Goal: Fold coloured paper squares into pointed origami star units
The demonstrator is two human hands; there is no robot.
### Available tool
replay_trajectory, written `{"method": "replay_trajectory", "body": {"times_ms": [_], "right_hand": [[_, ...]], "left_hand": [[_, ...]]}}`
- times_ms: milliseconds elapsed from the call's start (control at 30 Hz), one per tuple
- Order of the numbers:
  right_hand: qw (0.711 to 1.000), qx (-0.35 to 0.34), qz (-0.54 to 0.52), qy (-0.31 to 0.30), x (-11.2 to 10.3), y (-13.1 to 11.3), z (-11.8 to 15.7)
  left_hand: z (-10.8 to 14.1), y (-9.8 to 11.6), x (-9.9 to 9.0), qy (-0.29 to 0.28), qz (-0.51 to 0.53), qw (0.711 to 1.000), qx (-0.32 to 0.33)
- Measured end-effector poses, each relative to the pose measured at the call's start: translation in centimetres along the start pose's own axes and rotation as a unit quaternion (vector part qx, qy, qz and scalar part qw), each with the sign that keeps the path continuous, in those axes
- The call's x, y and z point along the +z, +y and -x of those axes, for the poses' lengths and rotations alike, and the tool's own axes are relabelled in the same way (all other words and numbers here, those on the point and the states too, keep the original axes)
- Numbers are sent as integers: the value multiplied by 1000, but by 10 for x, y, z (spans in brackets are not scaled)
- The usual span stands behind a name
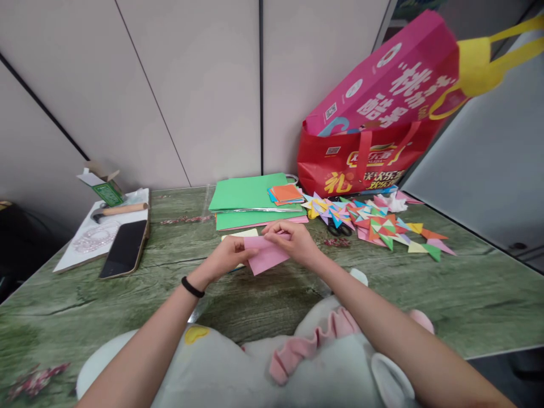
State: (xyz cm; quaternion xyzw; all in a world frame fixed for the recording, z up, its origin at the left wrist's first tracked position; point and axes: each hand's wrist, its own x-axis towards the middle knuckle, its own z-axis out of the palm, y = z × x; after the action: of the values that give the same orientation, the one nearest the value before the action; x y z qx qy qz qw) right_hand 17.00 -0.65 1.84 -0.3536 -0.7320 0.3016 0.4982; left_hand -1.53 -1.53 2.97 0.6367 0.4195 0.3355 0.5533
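A pink sheet of paper [268, 258] is held up above the table between both hands. My left hand [227, 258] pinches its left edge, thumb on the face toward me. At the upper right edge, my right hand [295, 241] has its fingers closed on the same sheet. Behind the hands lies a stack of green paper [242, 195] with small coloured squares [287, 194] on top. A pale yellow sheet [244, 233] shows partly behind the left hand; the rest of it is hidden.
Folded paper stars [382, 226] and black scissors [339, 228] lie at right, before a red bag [361, 164] holding a pink bag [395, 73]. At left are a phone [124, 249], a hammer [121, 209] and a small green box [108, 191]. A grey plush toy [238, 368] fills the near edge.
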Motion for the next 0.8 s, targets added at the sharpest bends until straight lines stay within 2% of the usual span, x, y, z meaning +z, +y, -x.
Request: {"method": "replay_trajectory", "body": {"times_ms": [133, 200, 267, 367, 433, 500, 567, 667, 800], "right_hand": [[993, -66, 79, 63, -1, 0, -1], [973, -124, 159, 110, -2, -3, 0], [947, -186, 226, 130, -2, -9, 2], [924, -261, 271, 74, 3, -18, 7], [913, -285, 293, 18, 8, -21, 10], [907, -286, 307, -19, 12, -22, 11], [915, -271, 298, -28, 15, -19, 11], [946, -225, 232, -7, 18, -15, 11], [985, -119, 126, 22, 20, -13, 11]], "left_hand": [[-2, -3, 1, -13, -5, 1000, -21], [-3, -3, 1, 21, 17, 999, -26], [-3, -3, 2, 66, 54, 996, -18], [-4, 0, 3, 125, 101, 987, 4], [-4, 2, 4, 137, 121, 983, 12], [-4, 3, 6, 137, 142, 980, 15], [-4, 4, 8, 137, 168, 976, 19], [-4, 6, 10, 133, 214, 967, 32], [-2, 10, 11, 90, 254, 962, 37]]}}
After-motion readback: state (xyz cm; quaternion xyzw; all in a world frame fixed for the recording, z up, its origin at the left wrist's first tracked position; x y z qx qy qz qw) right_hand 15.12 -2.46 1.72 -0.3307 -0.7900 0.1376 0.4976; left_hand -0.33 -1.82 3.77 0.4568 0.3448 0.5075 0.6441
